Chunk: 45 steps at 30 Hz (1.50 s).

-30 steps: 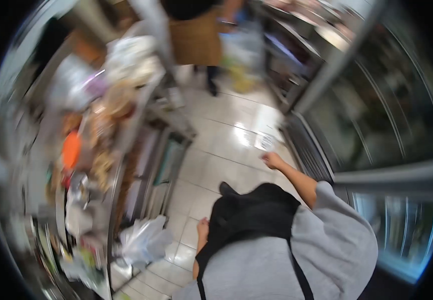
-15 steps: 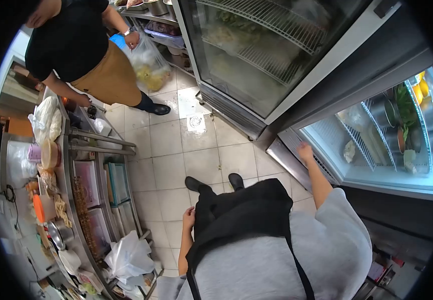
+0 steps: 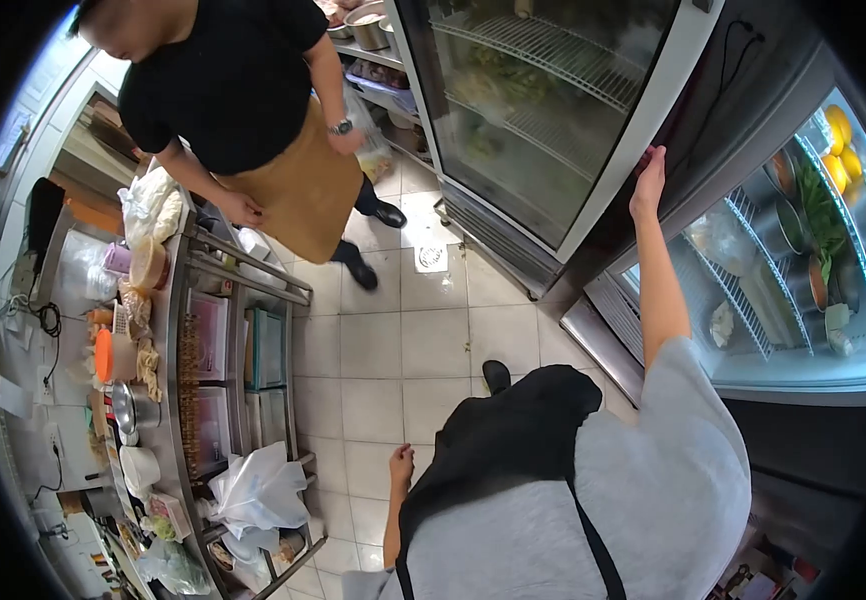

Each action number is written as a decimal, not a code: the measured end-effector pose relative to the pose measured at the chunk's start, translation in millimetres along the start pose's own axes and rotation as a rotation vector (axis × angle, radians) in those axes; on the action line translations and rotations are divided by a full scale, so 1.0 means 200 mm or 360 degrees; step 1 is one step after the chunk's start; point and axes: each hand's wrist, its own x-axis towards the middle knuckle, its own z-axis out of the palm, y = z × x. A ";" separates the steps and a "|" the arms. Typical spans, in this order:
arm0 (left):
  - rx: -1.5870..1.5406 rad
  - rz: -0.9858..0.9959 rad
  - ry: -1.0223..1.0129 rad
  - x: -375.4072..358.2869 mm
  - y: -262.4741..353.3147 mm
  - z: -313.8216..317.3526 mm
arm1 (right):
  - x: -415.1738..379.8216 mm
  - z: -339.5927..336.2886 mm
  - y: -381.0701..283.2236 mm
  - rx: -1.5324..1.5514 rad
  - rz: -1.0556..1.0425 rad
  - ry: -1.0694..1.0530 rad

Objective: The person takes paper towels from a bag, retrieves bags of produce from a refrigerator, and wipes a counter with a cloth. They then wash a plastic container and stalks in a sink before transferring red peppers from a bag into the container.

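My right hand (image 3: 647,178) is raised with the arm stretched out, its fingers resting on the dark frame of the glass-door fridge (image 3: 743,150) between its two doors. It holds nothing. The open right compartment (image 3: 803,250) shows wire shelves with metal pots, greens and yellow fruit. My left hand (image 3: 402,464) hangs at my side next to my black apron (image 3: 498,440), fingers loosely curled and with nothing in it.
Another person in a black shirt and tan apron (image 3: 293,195) stands ahead, carrying a plastic bag. A steel work table (image 3: 178,330) with bowls, food and boxes runs along the left, a white bag (image 3: 258,490) hanging at its near end. Tiled floor (image 3: 403,340) lies between.
My right hand rose from the fridge's lower edge up to the frame between the doors. The other person stepped closer along the table. The view tilted upward.
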 end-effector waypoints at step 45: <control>-0.0411 0.0996 0.1131 0.63 1.52 0.67 | -0.10 0.75 1.64 -0.1989 -0.0201 -0.1495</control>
